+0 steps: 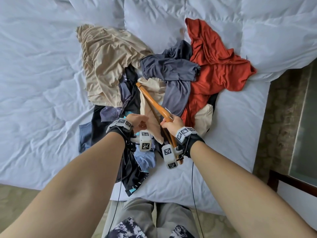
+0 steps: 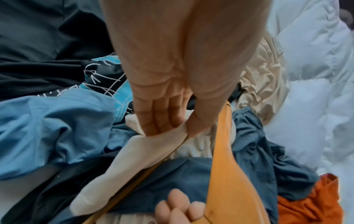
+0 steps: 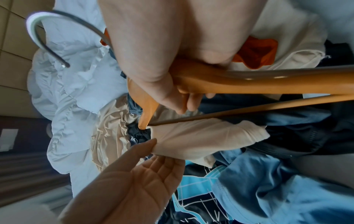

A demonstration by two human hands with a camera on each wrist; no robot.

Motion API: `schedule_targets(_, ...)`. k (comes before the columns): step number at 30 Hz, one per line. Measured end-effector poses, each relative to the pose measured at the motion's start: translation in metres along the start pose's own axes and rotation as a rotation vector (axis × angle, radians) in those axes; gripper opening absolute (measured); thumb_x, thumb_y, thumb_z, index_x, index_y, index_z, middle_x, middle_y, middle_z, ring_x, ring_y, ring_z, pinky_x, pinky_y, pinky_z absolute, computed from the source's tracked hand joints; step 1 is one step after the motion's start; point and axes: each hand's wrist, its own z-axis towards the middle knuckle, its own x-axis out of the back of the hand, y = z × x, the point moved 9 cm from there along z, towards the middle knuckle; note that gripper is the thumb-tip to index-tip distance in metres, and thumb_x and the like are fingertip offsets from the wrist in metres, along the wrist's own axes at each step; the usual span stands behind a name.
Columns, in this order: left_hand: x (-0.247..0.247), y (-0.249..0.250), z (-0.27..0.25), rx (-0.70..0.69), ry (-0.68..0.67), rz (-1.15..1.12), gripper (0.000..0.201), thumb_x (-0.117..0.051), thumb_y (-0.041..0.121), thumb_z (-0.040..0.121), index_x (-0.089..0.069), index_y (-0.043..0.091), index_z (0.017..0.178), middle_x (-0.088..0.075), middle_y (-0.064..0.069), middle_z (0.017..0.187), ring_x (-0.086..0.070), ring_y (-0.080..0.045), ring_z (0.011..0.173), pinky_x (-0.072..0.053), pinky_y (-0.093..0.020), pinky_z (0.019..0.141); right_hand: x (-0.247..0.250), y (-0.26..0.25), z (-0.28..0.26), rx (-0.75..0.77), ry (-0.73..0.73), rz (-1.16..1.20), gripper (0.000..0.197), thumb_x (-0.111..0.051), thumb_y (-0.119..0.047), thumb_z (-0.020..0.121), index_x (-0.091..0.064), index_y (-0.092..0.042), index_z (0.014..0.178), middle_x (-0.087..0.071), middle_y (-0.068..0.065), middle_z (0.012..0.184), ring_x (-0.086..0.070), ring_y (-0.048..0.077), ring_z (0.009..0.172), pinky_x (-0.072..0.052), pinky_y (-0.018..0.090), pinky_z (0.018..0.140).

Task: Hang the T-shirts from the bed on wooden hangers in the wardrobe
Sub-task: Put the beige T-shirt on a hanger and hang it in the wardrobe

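T-shirts lie in a loose heap on a white bed point(image 1: 42, 74), seen from the head camera: a tan one point(image 1: 106, 62), a grey one point(image 1: 171, 69), a rust-red one point(image 1: 216, 69) and dark printed ones point(image 1: 133, 172) nearest the person. Above the heap, the right hand point(image 1: 171, 123) curls its fingers around the middle of a wooden hanger point(image 1: 151, 98), just below its metal hook. The hanger's far end points away over the pile. A cream T-shirt point(image 1: 152, 93) lies draped along the hanger, and the left hand point(image 1: 137, 121) pinches its near edge, just beside the right hand.

From the left wrist camera, the left hand point(image 2: 172, 94) grips a fold of the cream T-shirt point(image 2: 122, 166) between thumb and fingers point(image 2: 153, 121). The wooden hanger point(image 2: 226, 166) runs alongside, touching the cloth. A light blue T-shirt point(image 2: 57, 128) lies below, with the rust-red one point(image 2: 310, 204) at the corner.

From the right wrist camera, the right hand point(image 3: 172, 60) is wrapped tight around the hanger's thick shoulder point(image 3: 268, 81), with the metal hook point(image 3: 44, 34) curving off to one side. The hanger's thin lower bar point(image 3: 249, 109) touches the cream T-shirt point(image 3: 206, 136). The left hand point(image 3: 134, 178) shows its palm, thumb pressed on the cloth's edge.
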Motion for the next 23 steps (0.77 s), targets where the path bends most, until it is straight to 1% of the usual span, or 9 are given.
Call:
schedule_targets(1, -0.001, 0.002, -0.003, 0.007, -0.020, 0.012, 0.023, -0.062, -0.006, 0.087, -0.056, -0.001, 0.065, -0.055, -0.014, 0.061, -0.056, -0.023, 0.048, -0.056, -0.032, 0.054, 0.001, -0.002, 0.000, 0.002, 0.001, -0.012, 0.015, -0.073, -0.010, 0.080, -0.061, -0.020, 0.080, -0.071, 0.005, 0.091, -0.066, 0.026, 0.095, -0.047, 0.034, 0.089)
schedule_targets(3, -0.007, 0.008, -0.013, 0.010, -0.085, 0.026, 0.026, -0.058, -0.005, 0.085, -0.055, 0.002, 0.060, -0.053, -0.015, 0.064, -0.057, -0.026, 0.049, -0.056, -0.041, 0.071, 0.000, -0.006, -0.002, 0.023, -0.002, -0.035, 0.015, -0.074, -0.013, 0.079, -0.060, -0.019, 0.081, -0.067, 0.001, 0.086, -0.064, 0.024, 0.089, -0.048, 0.035, 0.087)
schedule_targets(5, -0.015, 0.013, -0.021, -0.007, -0.139, 0.004, 0.031, -0.053, -0.006, 0.085, -0.052, 0.005, 0.056, -0.048, -0.013, 0.062, -0.054, -0.025, 0.050, -0.052, -0.044, 0.076, -0.002, -0.012, -0.006, 0.059, -0.016, -0.071, 0.019, -0.075, -0.016, 0.077, -0.059, -0.019, 0.088, -0.066, -0.001, 0.085, -0.062, 0.022, 0.082, -0.049, 0.034, 0.081)
schedule_targets(7, -0.024, 0.021, -0.035, -0.045, -0.185, -0.023, 0.025, -0.048, -0.008, 0.086, -0.052, 0.003, 0.065, -0.053, -0.015, 0.063, -0.059, -0.025, 0.054, -0.057, -0.040, 0.070, -0.006, -0.016, -0.013, 0.079, -0.046, -0.113, 0.033, -0.081, -0.026, 0.073, -0.056, -0.022, 0.094, -0.066, -0.003, 0.088, -0.062, 0.020, 0.081, -0.050, 0.033, 0.081)
schedule_targets(10, -0.035, 0.038, -0.057, -0.108, -0.246, -0.031, 0.015, -0.045, -0.007, 0.088, -0.055, 0.000, 0.080, -0.059, -0.018, 0.072, -0.064, -0.026, 0.058, -0.057, -0.033, 0.058, -0.006, -0.023, -0.023, 0.073, -0.039, -0.184, 0.062, -0.088, -0.040, 0.066, -0.057, -0.018, 0.115, -0.069, 0.003, 0.109, -0.065, 0.023, 0.099, -0.051, 0.037, 0.093)
schedule_targets(12, -0.037, 0.051, -0.072, -0.138, -0.262, -0.034, 0.018, -0.044, -0.007, 0.089, -0.054, 0.002, 0.077, -0.057, -0.016, 0.070, -0.063, -0.025, 0.056, -0.057, -0.031, 0.055, -0.002, -0.029, -0.030, 0.073, 0.006, -0.226, 0.062, -0.085, -0.042, 0.068, -0.059, -0.018, 0.118, -0.069, 0.005, 0.113, -0.065, 0.026, 0.104, -0.052, 0.040, 0.095)
schedule_targets(16, -0.031, 0.075, -0.102, -0.195, -0.252, -0.076, 0.013, -0.044, -0.008, 0.090, -0.053, 0.000, 0.085, -0.058, -0.018, 0.076, -0.063, -0.028, 0.063, -0.058, -0.030, 0.053, 0.019, -0.043, -0.049, 0.044, 0.113, -0.117, 0.037, -0.071, -0.034, 0.071, -0.064, -0.023, 0.106, -0.071, 0.003, 0.103, -0.067, 0.027, 0.095, -0.055, 0.035, 0.085)
schedule_targets(19, -0.021, 0.088, -0.119, -0.249, -0.217, -0.113, 0.010, -0.047, -0.008, 0.091, -0.054, -0.001, 0.092, -0.054, -0.017, 0.082, -0.060, -0.025, 0.068, -0.058, -0.029, 0.056, 0.038, -0.060, -0.066, 0.073, 0.135, -0.045, 0.016, -0.069, -0.017, 0.079, -0.060, -0.020, 0.092, -0.065, 0.002, 0.086, -0.061, 0.024, 0.081, -0.044, 0.026, 0.067)
schedule_targets(23, -0.018, 0.102, -0.150, -0.333, -0.229, -0.072, 0.011, -0.055, 0.002, 0.095, -0.063, 0.006, 0.089, -0.059, -0.009, 0.078, -0.062, -0.020, 0.068, -0.057, -0.038, 0.077, 0.062, -0.086, -0.091, 0.146, 0.168, 0.064, 0.022, -0.071, -0.012, 0.082, -0.054, -0.020, 0.072, -0.060, -0.001, 0.072, -0.059, 0.023, 0.077, -0.042, 0.028, 0.070)
